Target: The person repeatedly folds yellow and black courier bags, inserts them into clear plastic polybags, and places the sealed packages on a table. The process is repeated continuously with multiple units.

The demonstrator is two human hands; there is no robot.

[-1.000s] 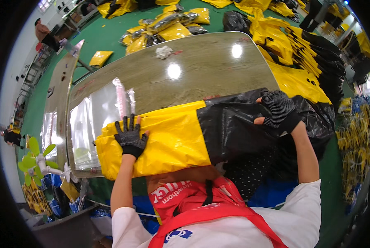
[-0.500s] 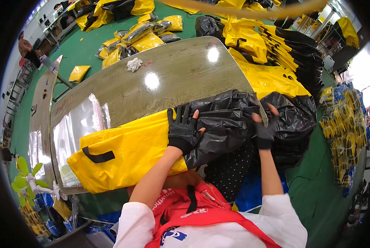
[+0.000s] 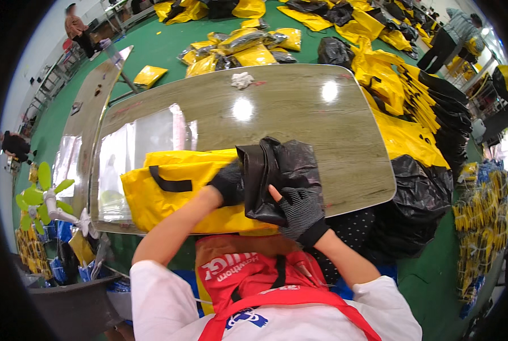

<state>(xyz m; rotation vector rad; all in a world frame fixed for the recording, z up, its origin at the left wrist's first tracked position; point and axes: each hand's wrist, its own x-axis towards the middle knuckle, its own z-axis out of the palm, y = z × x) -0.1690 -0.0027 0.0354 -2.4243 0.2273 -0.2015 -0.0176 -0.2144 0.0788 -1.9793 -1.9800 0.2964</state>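
A yellow bag with a black handle (image 3: 174,184) lies flat at the near edge of a wooden table (image 3: 299,108). Its black half (image 3: 282,170) is folded over into a bundle standing on the yellow part. My left hand (image 3: 229,183), in a black glove, grips the bundle's left side. My right hand (image 3: 300,211), also gloved, presses on the bundle's lower right side. Both hands are closed on the black folded part.
A white crumpled rag (image 3: 242,79) lies at the table's far side. Stacks of yellow and black bags (image 3: 419,108) hang off the right. A black heap (image 3: 421,190) sits at the near right corner. More yellow bags (image 3: 242,48) cover the green floor. People stand far off.
The black half, spread out to the right a second ago, has been folded leftward over the yellow part. Both my hands moved in toward the middle and now hold the bundle.
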